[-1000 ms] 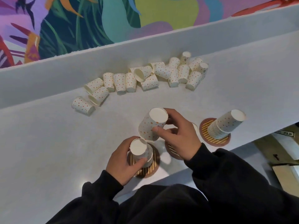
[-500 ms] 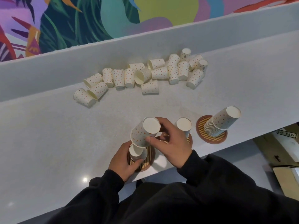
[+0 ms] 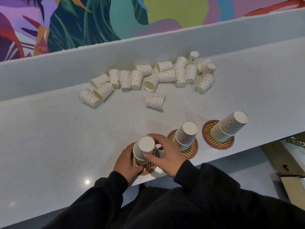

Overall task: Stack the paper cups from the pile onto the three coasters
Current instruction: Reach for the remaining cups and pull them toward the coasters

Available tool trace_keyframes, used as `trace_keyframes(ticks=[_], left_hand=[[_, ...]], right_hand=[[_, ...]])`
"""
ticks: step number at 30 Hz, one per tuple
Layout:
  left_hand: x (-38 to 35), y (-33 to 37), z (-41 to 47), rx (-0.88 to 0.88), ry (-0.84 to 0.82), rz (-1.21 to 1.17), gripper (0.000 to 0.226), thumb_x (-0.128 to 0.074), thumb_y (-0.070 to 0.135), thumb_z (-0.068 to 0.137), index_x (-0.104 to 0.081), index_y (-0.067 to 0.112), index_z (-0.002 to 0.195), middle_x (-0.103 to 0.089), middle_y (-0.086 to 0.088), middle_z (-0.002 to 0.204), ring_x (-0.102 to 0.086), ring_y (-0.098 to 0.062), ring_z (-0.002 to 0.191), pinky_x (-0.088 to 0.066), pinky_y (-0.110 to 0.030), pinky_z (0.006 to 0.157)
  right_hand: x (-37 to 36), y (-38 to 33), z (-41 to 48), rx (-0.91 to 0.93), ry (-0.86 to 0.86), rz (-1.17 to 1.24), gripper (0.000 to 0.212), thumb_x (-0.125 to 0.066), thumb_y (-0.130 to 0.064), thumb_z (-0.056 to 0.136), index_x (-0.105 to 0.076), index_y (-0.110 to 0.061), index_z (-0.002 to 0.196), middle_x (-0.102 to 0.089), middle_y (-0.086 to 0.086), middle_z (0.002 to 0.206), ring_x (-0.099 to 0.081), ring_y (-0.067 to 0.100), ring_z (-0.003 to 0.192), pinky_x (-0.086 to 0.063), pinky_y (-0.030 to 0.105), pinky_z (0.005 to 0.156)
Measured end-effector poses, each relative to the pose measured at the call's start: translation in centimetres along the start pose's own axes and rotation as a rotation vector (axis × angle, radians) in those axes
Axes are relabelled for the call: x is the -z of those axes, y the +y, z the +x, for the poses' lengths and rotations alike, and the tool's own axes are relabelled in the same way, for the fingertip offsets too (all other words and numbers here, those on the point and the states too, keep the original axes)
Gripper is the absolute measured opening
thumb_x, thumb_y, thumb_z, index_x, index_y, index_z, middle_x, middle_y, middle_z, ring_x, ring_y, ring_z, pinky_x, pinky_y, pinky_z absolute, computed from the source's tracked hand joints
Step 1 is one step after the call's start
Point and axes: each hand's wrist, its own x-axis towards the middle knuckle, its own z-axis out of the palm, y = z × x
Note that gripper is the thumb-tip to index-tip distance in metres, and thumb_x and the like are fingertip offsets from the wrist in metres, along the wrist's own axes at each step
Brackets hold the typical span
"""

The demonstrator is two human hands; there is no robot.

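Stacking is partly done. The right coaster (image 3: 219, 143) carries a tall stack (image 3: 231, 126). The middle coaster (image 3: 189, 151), at 2 o'clock from the hands, holds a short stack (image 3: 186, 134) of about 3. On the left coaster (image 3: 148, 170), the left hand (image 3: 127, 162) wraps the lower cups while the right hand (image 3: 168, 156) pinches the top cup (image 3: 144, 149), seated on them. Roughly 20 loose cups (image 3: 156, 75) lie at 12 o'clock, with 1 stray cup (image 3: 155, 102) nearer, so much is left.
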Motion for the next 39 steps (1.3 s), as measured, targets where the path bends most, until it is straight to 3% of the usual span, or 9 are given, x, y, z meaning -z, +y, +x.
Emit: trace_keyframes(ticks=[3,6,17,20,24,28,30,35,39], left_hand=[[-0.1,-0.4,0.1,0.025,-0.007,-0.008,0.084,-0.090,0.030,0.066,-0.039,0.047,0.132,-0.054,0.025,0.119,-0.053,0.002,0.106,-0.038,-0.010,0.088],[0.2,0.0,0.1,0.017,-0.010,-0.014,0.083,-0.090,0.029,0.067,-0.038,0.054,0.127,-0.050,0.036,0.119,-0.052,0.011,0.107,-0.038,-0.007,0.086],[0.4,0.1,0.1,-0.006,0.008,-0.019,0.079,-0.087,0.024,0.068,-0.041,0.063,0.119,-0.051,0.039,0.117,-0.049,0.021,0.107,-0.037,-0.006,0.088],[0.6,-0.3,0.5,-0.006,-0.034,-0.016,0.082,-0.088,0.025,0.067,-0.040,0.057,0.127,-0.053,0.033,0.122,-0.050,0.013,0.109,-0.036,-0.010,0.093],[2.2,-0.7,1.4,0.016,-0.050,0.006,0.078,-0.081,0.017,0.077,-0.045,0.031,0.145,-0.057,0.015,0.132,-0.054,-0.003,0.115,-0.042,-0.021,0.099],[4.4,-0.8,4.0,0.161,0.178,-0.208,0.043,-0.072,0.010,0.089,-0.061,0.036,0.121,-0.071,0.009,0.107,-0.069,-0.013,0.098,-0.058,-0.030,0.090],[5.4,-0.5,6.2,0.271,0.163,-0.307,0.038,-0.074,0.021,0.091,-0.062,0.031,0.125,-0.072,0.005,0.104,-0.072,-0.016,0.096,-0.060,-0.039,0.091],[6.0,2.8,9.8,0.426,0.031,-0.510,0.035,-0.065,0.029,0.100,-0.061,0.016,0.131,-0.073,-0.008,0.108,-0.073,-0.027,0.096,-0.062,-0.040,0.082],[6.3,3.9,10.8,0.450,-0.042,-0.604,0.021,-0.062,0.024,0.102,-0.066,0.016,0.121,-0.073,-0.013,0.107,-0.072,-0.036,0.100,-0.060,-0.051,0.084]], right_hand=[[-0.8,0.8,0.4,-0.009,-0.045,-0.056,0.064,-0.069,-0.057,0.086,-0.050,-0.034,0.142,-0.059,-0.014,0.137,-0.054,0.003,0.123,-0.049,0.036,0.107],[-1.5,1.6,0.7,-0.027,-0.084,-0.091,0.064,-0.069,-0.059,0.086,-0.048,-0.036,0.142,-0.058,-0.014,0.137,-0.053,0.003,0.124,-0.048,0.036,0.108],[-3.3,2.9,1.2,-0.050,-0.099,-0.108,0.060,-0.075,-0.049,0.084,-0.044,-0.053,0.135,-0.058,-0.022,0.133,-0.052,-0.001,0.123,-0.048,0.031,0.106],[-3.4,3.3,1.3,-0.078,-0.124,-0.134,0.066,-0.076,-0.041,0.084,-0.043,-0.047,0.141,-0.057,-0.018,0.139,-0.052,0.002,0.127,-0.047,0.031,0.108],[-2.9,3.8,1.5,-0.126,-0.086,-0.157,0.065,-0.070,-0.023,0.093,-0.040,-0.034,0.150,-0.051,-0.009,0.146,-0.051,0.009,0.130,-0.045,0.028,0.111],[-2.4,2.6,3.2,-0.179,0.132,0.022,0.046,-0.066,-0.017,0.098,-0.052,-0.031,0.139,-0.053,-0.012,0.135,-0.054,0.002,0.118,-0.052,0.034,0.104],[-2.2,1.4,5.1,-0.230,0.184,0.081,0.043,-0.066,-0.023,0.097,-0.053,-0.032,0.137,-0.053,-0.011,0.137,-0.052,0.006,0.122,-0.050,0.034,0.107],[-3.4,-0.4,11.1,-0.448,0.021,0.053,0.063,-0.067,-0.041,0.096,-0.040,-0.024,0.151,-0.051,0.006,0.150,-0.053,0.028,0.132,-0.048,0.040,0.108],[-3.8,-0.7,13.4,-0.543,-0.005,0.066,0.067,-0.069,-0.033,0.095,-0.036,-0.018,0.151,-0.054,0.013,0.145,-0.056,0.034,0.126,-0.050,0.036,0.099]])
